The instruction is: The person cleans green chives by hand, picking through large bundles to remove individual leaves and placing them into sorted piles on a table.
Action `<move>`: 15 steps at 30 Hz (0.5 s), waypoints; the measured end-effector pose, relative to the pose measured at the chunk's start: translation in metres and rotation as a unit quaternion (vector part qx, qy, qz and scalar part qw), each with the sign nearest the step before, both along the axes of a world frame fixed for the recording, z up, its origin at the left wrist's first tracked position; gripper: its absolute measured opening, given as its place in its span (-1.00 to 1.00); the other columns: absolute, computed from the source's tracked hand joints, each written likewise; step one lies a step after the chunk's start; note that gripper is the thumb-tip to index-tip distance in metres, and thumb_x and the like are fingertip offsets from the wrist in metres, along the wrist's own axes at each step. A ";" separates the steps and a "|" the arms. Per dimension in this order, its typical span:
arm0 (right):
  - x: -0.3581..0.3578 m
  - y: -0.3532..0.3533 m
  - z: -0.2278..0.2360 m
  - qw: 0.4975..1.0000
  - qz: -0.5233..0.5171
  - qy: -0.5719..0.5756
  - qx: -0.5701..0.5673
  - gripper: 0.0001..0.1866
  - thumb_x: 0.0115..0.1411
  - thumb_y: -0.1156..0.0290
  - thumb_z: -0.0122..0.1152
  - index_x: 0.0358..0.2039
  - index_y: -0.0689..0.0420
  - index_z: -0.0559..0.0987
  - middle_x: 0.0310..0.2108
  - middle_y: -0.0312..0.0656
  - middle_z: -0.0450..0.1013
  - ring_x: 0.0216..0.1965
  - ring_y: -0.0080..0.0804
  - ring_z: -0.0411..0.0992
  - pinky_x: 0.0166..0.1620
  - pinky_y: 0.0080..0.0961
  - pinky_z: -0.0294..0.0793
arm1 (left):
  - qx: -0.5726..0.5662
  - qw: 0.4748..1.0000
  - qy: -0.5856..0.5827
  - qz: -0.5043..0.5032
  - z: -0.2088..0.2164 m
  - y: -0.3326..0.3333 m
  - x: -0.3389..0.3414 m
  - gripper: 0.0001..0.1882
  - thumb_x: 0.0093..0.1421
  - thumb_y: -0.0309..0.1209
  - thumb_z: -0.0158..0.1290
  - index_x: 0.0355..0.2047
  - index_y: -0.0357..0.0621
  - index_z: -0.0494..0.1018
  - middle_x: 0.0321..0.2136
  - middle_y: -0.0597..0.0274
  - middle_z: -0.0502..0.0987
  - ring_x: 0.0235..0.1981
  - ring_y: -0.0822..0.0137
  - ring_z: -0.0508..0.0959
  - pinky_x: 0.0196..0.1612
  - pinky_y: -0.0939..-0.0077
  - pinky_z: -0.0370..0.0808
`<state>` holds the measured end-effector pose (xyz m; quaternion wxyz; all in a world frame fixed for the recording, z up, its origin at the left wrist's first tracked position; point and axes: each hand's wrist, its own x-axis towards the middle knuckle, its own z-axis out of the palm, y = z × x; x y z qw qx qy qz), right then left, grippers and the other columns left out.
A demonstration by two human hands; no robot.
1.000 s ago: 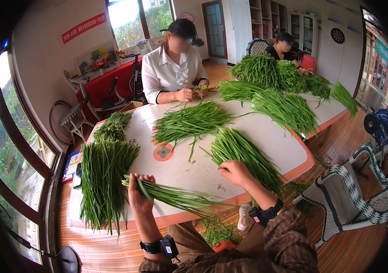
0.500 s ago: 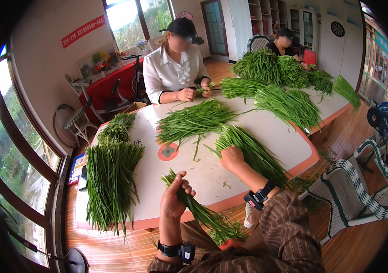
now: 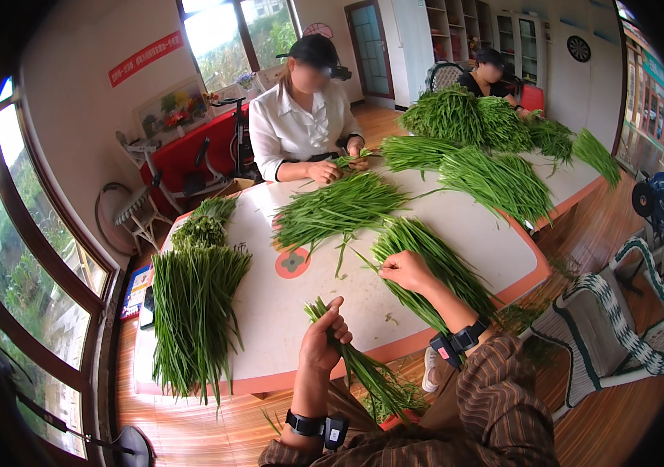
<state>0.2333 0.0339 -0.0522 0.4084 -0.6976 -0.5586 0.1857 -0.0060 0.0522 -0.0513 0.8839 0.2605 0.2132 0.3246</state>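
Observation:
My left hand is wrapped round a thin bunch of green chives. Their pale cut ends stick up above the fist and the leaves hang toward my lap. At the left edge of a larger chive pile, my right hand is closed in a pinch. A single chive leaf reaches its fingertips; the fingers partly hide what they hold. To the left lies a neat stack of chives, its leaf tips hanging over the table's front edge.
The white table has an orange border. More chives lie mid-table, and a tall heap stands far right. Across from me a person in white handles chives; another person sits behind the heap. A woven chair stands at my right.
My right hand has lifted slightly off the pile, its fingers drawn into a pinch at the pile's left edge. My left hand keeps its bunch, now a little farther right in view.

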 end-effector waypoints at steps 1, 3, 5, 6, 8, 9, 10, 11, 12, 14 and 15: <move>0.000 0.000 -0.003 1.000 -0.009 -0.019 0.009 -0.81 -0.08 0.26 0.22 -0.52 0.12 0.58 -0.56 -0.14 0.49 -0.53 -0.29 0.46 -0.42 -0.44 0.41 | -0.004 1.000 0.006 0.001 0.000 -0.001 0.001 -0.72 0.16 -0.43 -0.10 -0.10 -0.16 0.28 -0.66 0.44 0.11 -0.65 0.53 0.13 -0.58 0.64 0.16; -0.004 -0.001 -0.003 0.998 -0.032 -0.054 0.013 -0.81 -0.06 0.26 0.20 -0.53 0.12 0.56 -0.56 -0.12 0.48 -0.52 -0.24 0.45 -0.41 -0.40 0.41 | -0.004 1.000 0.006 -0.001 -0.001 -0.002 0.001 -0.73 0.15 -0.44 -0.11 -0.11 -0.16 0.29 -0.66 0.43 0.11 -0.65 0.53 0.14 -0.58 0.64 0.16; -0.007 0.000 -0.004 0.993 -0.056 -0.104 0.021 -0.80 -0.03 0.26 0.15 -0.56 0.14 0.53 -0.55 -0.09 0.47 -0.47 -0.13 0.45 -0.37 -0.32 0.42 | -0.006 1.000 0.006 -0.001 -0.002 -0.001 0.001 -0.73 0.15 -0.44 -0.11 -0.12 -0.16 0.29 -0.65 0.43 0.11 -0.65 0.53 0.14 -0.58 0.64 0.16; -0.007 0.001 -0.004 0.993 -0.055 -0.102 0.022 -0.80 -0.03 0.26 0.15 -0.56 0.14 0.53 -0.55 -0.09 0.47 -0.47 -0.13 0.45 -0.37 -0.32 0.42 | -0.006 1.000 0.000 -0.004 -0.003 -0.001 0.001 -0.73 0.14 -0.45 -0.11 -0.12 -0.16 0.29 -0.65 0.43 0.12 -0.64 0.53 0.14 -0.57 0.64 0.16; -0.010 0.002 -0.002 0.985 -0.069 -0.149 0.052 -0.79 -0.04 0.26 0.15 -0.55 0.16 0.52 -0.55 -0.05 0.46 -0.46 -0.11 0.44 -0.36 -0.31 0.42 | -0.005 1.000 -0.006 -0.007 -0.005 0.000 0.001 -0.74 0.14 -0.45 -0.11 -0.13 -0.16 0.29 -0.64 0.43 0.12 -0.64 0.52 0.14 -0.57 0.64 0.16; -0.011 0.000 0.000 0.985 -0.068 -0.149 0.052 -0.79 -0.04 0.26 0.15 -0.55 0.16 0.52 -0.55 -0.05 0.46 -0.46 -0.11 0.44 -0.36 -0.31 0.42 | -0.004 1.000 -0.006 -0.008 -0.005 0.000 0.000 -0.74 0.14 -0.45 -0.11 -0.13 -0.16 0.29 -0.64 0.43 0.12 -0.64 0.52 0.14 -0.57 0.64 0.17; -0.012 -0.002 0.003 0.987 -0.056 -0.144 0.046 -0.79 -0.04 0.28 0.14 -0.53 0.18 0.52 -0.55 -0.04 0.46 -0.47 -0.11 0.44 -0.36 -0.32 0.42 | -0.002 1.000 -0.006 -0.009 -0.005 0.001 -0.001 -0.74 0.15 -0.44 -0.11 -0.13 -0.16 0.29 -0.64 0.43 0.12 -0.64 0.52 0.14 -0.57 0.64 0.17; -0.013 -0.004 0.006 0.989 -0.042 -0.139 0.040 -0.80 -0.04 0.30 0.13 -0.52 0.20 0.51 -0.55 -0.03 0.46 -0.47 -0.11 0.45 -0.36 -0.32 0.42 | -0.002 1.000 -0.006 -0.008 -0.006 0.001 0.000 -0.74 0.15 -0.44 -0.11 -0.13 -0.16 0.29 -0.64 0.43 0.12 -0.64 0.52 0.14 -0.57 0.64 0.17; -0.015 -0.005 0.007 0.989 -0.040 -0.140 0.041 -0.80 -0.04 0.30 0.13 -0.52 0.20 0.51 -0.55 -0.03 0.46 -0.47 -0.11 0.45 -0.36 -0.32 0.42 | -0.007 1.000 -0.003 -0.008 -0.006 0.002 0.000 -0.73 0.16 -0.43 -0.12 -0.10 -0.14 0.28 -0.64 0.43 0.11 -0.64 0.53 0.14 -0.56 0.64 0.17; -0.017 -0.010 0.008 0.997 0.043 -0.036 0.062 -0.81 -0.03 0.34 0.12 -0.51 0.22 0.50 -0.57 -0.07 0.47 -0.53 -0.23 0.46 -0.42 -0.40 0.41 | -0.013 1.000 -0.001 -0.006 -0.007 0.002 0.001 -0.71 0.18 -0.42 -0.12 -0.08 -0.13 0.27 -0.64 0.44 0.11 -0.63 0.53 0.14 -0.55 0.65 0.17; -0.018 -0.012 0.008 0.996 0.045 -0.038 0.062 -0.81 -0.03 0.34 0.12 -0.51 0.22 0.50 -0.57 -0.07 0.47 -0.53 -0.23 0.46 -0.42 -0.40 0.41 | -0.013 1.000 -0.001 -0.003 -0.007 0.003 0.004 -0.71 0.18 -0.41 -0.12 -0.07 -0.13 0.27 -0.64 0.43 0.11 -0.63 0.53 0.14 -0.55 0.65 0.18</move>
